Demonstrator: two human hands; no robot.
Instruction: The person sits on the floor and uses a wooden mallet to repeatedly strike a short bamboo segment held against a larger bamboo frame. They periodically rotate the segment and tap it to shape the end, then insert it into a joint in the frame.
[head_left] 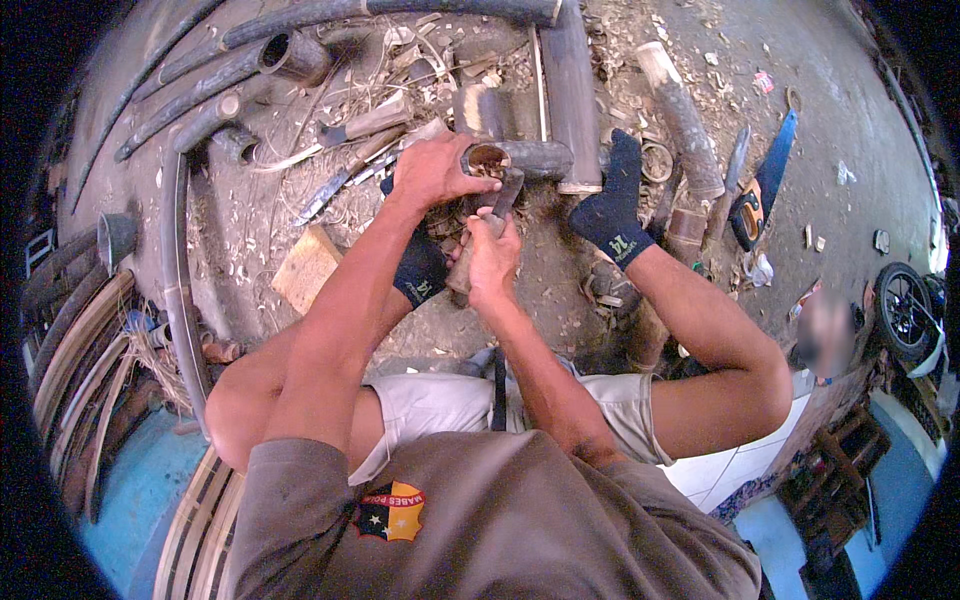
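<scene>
My left hand (435, 170) is closed around the near end of a short dark bamboo tube (540, 158), thumb over its rim. The tube's hollow end tilts up toward me, showing a brown inner wall. Below it my right hand (492, 255) is wrapped round the wooden handle of a knife (509, 190). Its dark blade rises from the fist and meets or nearly touches the tube's rim; exact contact cannot be made out. The butt of the handle sticks out under my right hand. Both hands are between my feet, which wear dark socks.
Long bamboo poles (175, 260) lie left and across the far side. A thick upright-lying bamboo length (570, 100) is beyond the tube. A handsaw (772, 170) lies right, a pale wood block (308, 268) left, near a long blade (325, 195). Shavings litter the floor.
</scene>
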